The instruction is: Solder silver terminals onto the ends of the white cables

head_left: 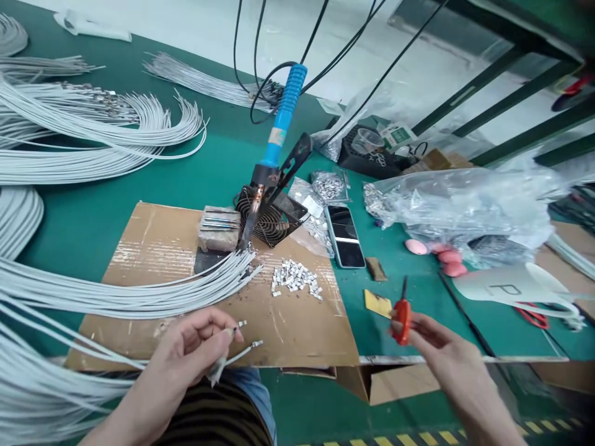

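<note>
My left hand (202, 347) is closed in a pinch around a white cable, whose end with a small metal terminal (242, 323) pokes out past the fingertips. A second white cable end (255, 344) with a terminal sticks out below that hand, beside a whitish scrap at the palm. My right hand (434, 341) grips a small orange-handled tool (402, 321) with a thin dark shaft pointing up; its exact kind is unclear. On the cardboard sheet (297, 347), a bundle of white cables (186, 294) ends under the tip of a blue-handled soldering iron (284, 111). Loose metal terminals (295, 277) lie nearby.
A grey block (218, 229) and a black fan (269, 217) stand beside the iron. A phone (344, 236), a yellow sponge (377, 303) and plastic bags (465, 198) lie to the right. More cable bundles (83, 133) cover the left side.
</note>
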Motion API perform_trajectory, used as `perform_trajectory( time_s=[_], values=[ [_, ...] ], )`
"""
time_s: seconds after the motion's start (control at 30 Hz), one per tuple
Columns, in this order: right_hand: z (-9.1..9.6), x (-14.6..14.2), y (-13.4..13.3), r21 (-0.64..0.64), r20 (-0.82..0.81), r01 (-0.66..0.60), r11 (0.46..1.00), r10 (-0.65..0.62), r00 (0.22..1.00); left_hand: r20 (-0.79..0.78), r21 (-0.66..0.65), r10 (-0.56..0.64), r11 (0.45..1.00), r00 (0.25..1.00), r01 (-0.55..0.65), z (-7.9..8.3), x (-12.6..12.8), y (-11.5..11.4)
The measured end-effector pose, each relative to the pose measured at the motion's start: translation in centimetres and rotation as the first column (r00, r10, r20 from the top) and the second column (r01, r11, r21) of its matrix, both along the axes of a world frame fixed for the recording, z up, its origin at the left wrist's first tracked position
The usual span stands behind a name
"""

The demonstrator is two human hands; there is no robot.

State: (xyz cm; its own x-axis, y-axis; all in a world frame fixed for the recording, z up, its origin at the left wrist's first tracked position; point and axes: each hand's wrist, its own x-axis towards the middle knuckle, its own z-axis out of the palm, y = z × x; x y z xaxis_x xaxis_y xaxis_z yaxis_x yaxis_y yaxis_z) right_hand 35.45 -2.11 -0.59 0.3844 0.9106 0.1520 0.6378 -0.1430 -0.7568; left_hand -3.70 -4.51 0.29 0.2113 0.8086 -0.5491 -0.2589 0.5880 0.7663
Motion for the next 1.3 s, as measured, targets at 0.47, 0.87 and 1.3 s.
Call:
perform_trajectory(
  time_s=[0.47,0.87,1.3],
  values=[
    [1.2,-18.6,-2.1,-0.328,0.031,-0.724,0.607,0.772,0.634,-0.006,0.043,-0.010,0.999,1.000,0.011,-0.4,-0.3,-1.3],
    [0.6,-18.7,-1.7,-0.277,0.014,-0.743,0.610,0.775,0.631,-0.013,0.024,0.033,0.999,0.999,-0.033,-1.0,-0.1,-1.3],
    [0.9,-13.6,-1.1,-0.133,0.298,-0.349,0.928,0.373,0.879,-0.028,0.029,0.044,0.999,0.999,-0.043,-0.7,0.1,-0.7]
  ],
)
